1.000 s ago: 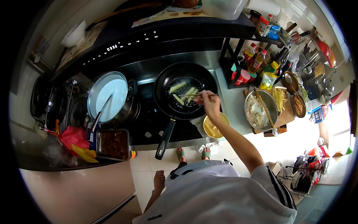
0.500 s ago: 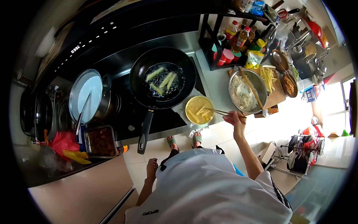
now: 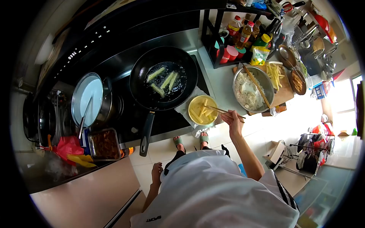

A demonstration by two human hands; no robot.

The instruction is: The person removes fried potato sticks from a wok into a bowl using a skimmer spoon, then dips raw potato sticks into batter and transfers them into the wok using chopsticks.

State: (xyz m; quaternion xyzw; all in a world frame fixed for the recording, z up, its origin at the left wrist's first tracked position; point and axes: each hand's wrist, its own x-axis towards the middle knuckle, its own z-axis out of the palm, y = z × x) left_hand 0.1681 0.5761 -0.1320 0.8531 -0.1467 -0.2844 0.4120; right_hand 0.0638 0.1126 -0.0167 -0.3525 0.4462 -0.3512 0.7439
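Pale yellow strips (image 3: pixel 195 116) lie in the yellow bowl (image 3: pixel 194 100). Right of the bowl, the nearer right hand (image 3: pixel 234 121) is clamped on chopsticks (image 3: pixel 218 110), long axis running left into it. The left hand (image 3: pixel 156 173) hangs left of the bowl; grip indeterminate.

The person wears a loose T-shirt (image 3: pixel 215 190) of white colour, which looks a little greyish in its folds. Its right sleeve (image 3: pixel 272 184) is short, and black stripes (image 3: pixel 283 192) run along the outer side. A small black marking (image 3: pixel 154 219) reads "SPORT", upside down in this view. The trousers (image 3: pixel 176 158) are black. The slippers (image 3: pixel 177 141) are green, with open toes. The left hand (image 3: pixel 157 171) and the right hand (image 3: pixel 232 121) are bare.
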